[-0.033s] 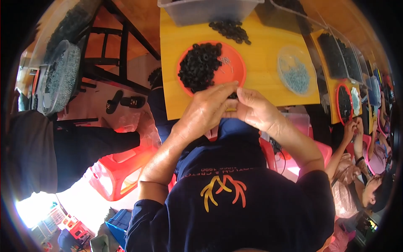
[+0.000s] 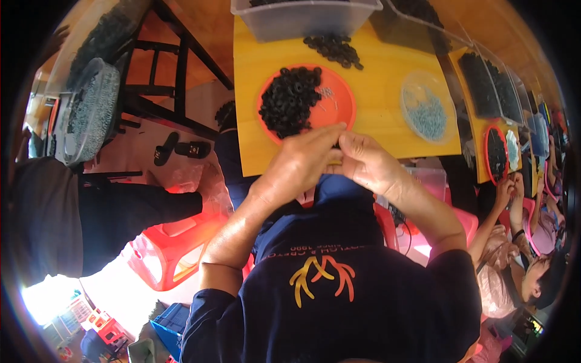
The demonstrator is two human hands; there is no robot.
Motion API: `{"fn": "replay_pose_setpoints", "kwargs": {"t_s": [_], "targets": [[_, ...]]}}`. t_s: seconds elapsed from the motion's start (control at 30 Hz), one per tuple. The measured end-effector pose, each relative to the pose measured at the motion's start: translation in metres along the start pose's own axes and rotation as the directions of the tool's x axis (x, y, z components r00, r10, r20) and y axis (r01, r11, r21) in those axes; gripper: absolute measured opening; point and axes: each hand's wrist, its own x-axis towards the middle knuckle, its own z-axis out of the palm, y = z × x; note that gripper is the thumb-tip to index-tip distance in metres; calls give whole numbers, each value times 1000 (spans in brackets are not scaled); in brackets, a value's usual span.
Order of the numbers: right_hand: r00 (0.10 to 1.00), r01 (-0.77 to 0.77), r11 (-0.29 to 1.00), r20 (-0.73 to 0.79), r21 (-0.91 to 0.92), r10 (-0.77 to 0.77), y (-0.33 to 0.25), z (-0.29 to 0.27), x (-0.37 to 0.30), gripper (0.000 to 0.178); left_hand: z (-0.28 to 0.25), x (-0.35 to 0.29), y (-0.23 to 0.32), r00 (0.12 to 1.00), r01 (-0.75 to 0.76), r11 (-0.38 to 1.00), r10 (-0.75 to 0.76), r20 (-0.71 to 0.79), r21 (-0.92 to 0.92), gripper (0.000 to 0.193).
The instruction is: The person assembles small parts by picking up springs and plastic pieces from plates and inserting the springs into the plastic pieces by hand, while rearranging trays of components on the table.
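Over the near edge of the yellow table, my left hand (image 2: 299,158) and my right hand (image 2: 367,162) meet with their fingertips together. Both are closed. A small dark part shows only as a sliver between them, largely covered by the fingers. Just beyond my hands lies a round orange-red tray (image 2: 341,109). A heap of black ring-shaped parts (image 2: 289,100) fills its left side, and a few thin silvery pins (image 2: 327,97) lie to the right of the heap. A clear round dish of small silvery-blue pins (image 2: 427,115) stands on the table's right side.
Behind the tray is a loose pile of black parts (image 2: 334,51). A translucent bin (image 2: 305,23) stands at the far edge. To the left is a black metal frame (image 2: 180,78); a red stool (image 2: 166,254) is lower down. Another person's hands (image 2: 509,186) work at the right.
The table and tray sit slightly lower in the picture. A small black part that showed between my fingers is now mostly hidden. My hands stay together in nearly the same place.
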Motion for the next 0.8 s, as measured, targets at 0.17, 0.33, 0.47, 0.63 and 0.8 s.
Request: {"fn": "replay_pose_setpoints", "kwargs": {"t_s": [0.17,0.33,0.47,0.63,0.8], "targets": [[1000,-2,1000,5,-23,2,-5,0,-6,39,1,12,-10,999,6,997,-3,42,-75,31],[998,-15,999,-62,30,17,-12,-11,-6,51,-38,82,-45,995,-30,999,33,-99,36,25],[993,29,992,-114,-121,-43,-14,-21,-5,33,-115,176,-35,954,239,954,-197,-228,179,57],[950,99,757,-164,-646,-264,-28,-31,-1,23,-128,181,-59,936,136,942,-21,-352,306,60],[908,76,73,38,-994,-417,-36,-21,12,16,-104,109,-43,937,247,967,-223,-268,59,51]]}}
